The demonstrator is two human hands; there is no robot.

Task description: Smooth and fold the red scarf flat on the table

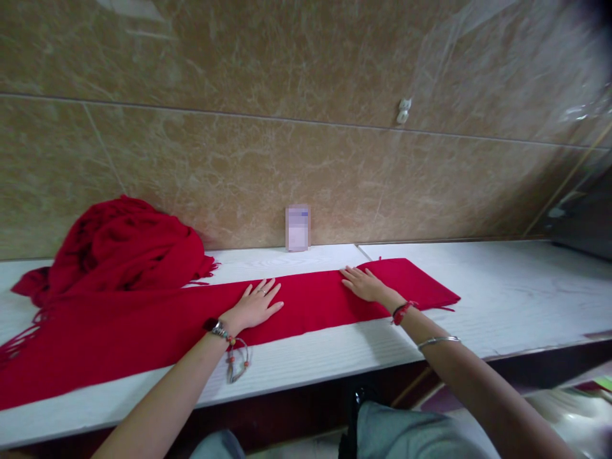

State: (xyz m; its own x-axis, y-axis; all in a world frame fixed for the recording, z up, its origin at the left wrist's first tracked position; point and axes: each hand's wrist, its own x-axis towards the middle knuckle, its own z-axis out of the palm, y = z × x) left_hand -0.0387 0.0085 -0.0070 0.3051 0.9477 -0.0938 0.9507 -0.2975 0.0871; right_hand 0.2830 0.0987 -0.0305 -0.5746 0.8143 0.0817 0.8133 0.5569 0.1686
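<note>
Your left hand (pixel 253 307) lies palm down on the middle stretch of the red scarf (pixel 310 306), its fingers spread wide and gripping nothing. Your right hand (pixel 366 284) also lies flat on the scarf, nearer its right end, the fingers opened out and only slightly apart, with nothing in their grasp; its fingertips reach the scarf's far edge. A ring (pixel 261 292) sits on a finger of your left hand, and your left wrist carries a dark-faced watch (pixel 211 326) and a beaded bracelet (pixel 231 358), whose loop hangs over the scarf's near edge. On your right arm, a red bracelet (pixel 404 312) circles the wrist just by the scarf's near edge, and a silver bangle (pixel 437 342) sits higher up.

The scarf runs lengthwise along the white counter (pixel 516 306), smooth beneath your hands, with a squared-off, layered right end; leftward it broadens and leaves the view. Behind its left part is a crumpled heap of red cloth (pixel 124 248) with fringes; you cannot tell whether the two are joined. Beyond the scarf's middle, a small pale card (pixel 298 228), blurred out, stands against the tiled wall (pixel 239 159). Higher on that wall, beyond the scarf's right part, is a little white figure (pixel 404 111).
</note>
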